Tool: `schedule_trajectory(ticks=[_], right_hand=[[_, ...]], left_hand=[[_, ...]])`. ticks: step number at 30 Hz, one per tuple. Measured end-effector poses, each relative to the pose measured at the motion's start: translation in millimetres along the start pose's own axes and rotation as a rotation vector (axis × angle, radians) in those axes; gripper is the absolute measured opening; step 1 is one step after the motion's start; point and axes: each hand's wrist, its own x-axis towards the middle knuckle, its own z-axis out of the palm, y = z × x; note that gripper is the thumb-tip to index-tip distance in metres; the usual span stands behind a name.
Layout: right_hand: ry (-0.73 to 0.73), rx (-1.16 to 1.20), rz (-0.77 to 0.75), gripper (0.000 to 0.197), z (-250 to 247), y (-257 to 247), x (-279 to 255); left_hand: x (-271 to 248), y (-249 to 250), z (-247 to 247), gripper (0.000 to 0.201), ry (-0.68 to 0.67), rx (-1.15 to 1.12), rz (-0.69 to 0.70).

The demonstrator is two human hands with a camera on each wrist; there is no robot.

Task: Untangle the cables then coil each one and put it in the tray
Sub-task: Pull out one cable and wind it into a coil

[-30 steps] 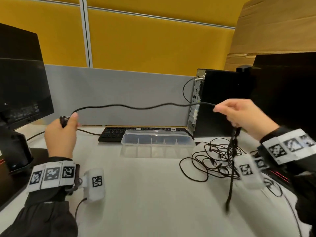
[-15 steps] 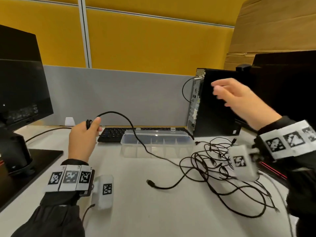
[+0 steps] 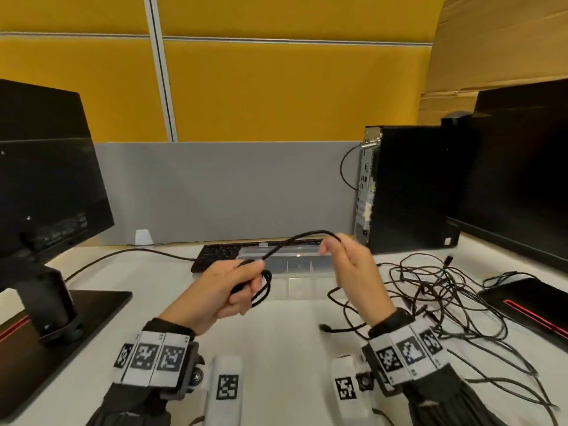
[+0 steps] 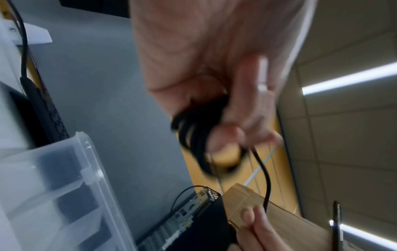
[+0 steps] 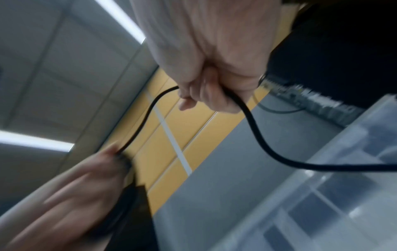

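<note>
Left hand: we see our left hand (image 3: 226, 290) raised above the desk (image 3: 276, 358), fingers and thumb curled round a small bundle of loops of the black cable (image 3: 295, 241); the left wrist view shows the loops (image 4: 197, 135) bunched under the fingertips, blurred.
Right hand: our right hand (image 3: 353, 269) is up beside the left, fingers curled, pinching the same cable near the top of its arc; the right wrist view shows the cable (image 5: 257, 135) passing through the closed fingers.
Cable span: it arcs from the left hand's loops up to the right hand, then drops down towards the desk.
Tray: the clear divided tray (image 3: 307, 284) sits on the desk just behind both hands, in front of the keyboard (image 3: 215, 253); we see no cable in its visible compartments.
Remaining cables: a tangled heap of thin black cables (image 3: 445, 296) lies on the desk right of the tray.
Surroundings: a monitor (image 3: 46, 179) stands left, a computer tower (image 3: 405, 189) right.
</note>
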Motion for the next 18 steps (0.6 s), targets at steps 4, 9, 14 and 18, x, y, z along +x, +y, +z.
schedule_trajectory(ticks=[4, 9, 14, 18], right_hand=[[0.098, 0.107, 0.025, 0.028, -13.5, 4.6, 3.3], [-0.419, 0.104, 0.208, 0.03, -17.8, -12.9, -5.6], [-0.795, -0.073, 0.02, 0.026, -3.1, -33.8, -24.6], [-0.859, -0.135, -0.052, 0.027, 2.8, -45.7, -33.4]], left_hand=[[-7.1, -1.6, 15.5, 0.028, -0.446, -0.181, -0.035], [-5.1, 13.4, 25.0, 0.042, -0.524, -0.799, 0.32], [15.1, 30.2, 31.1, 0.038, 0.19, -0.592, 0.383], [25.7, 19.7, 35.4, 0.028, 0.294, -0.141, 0.431]])
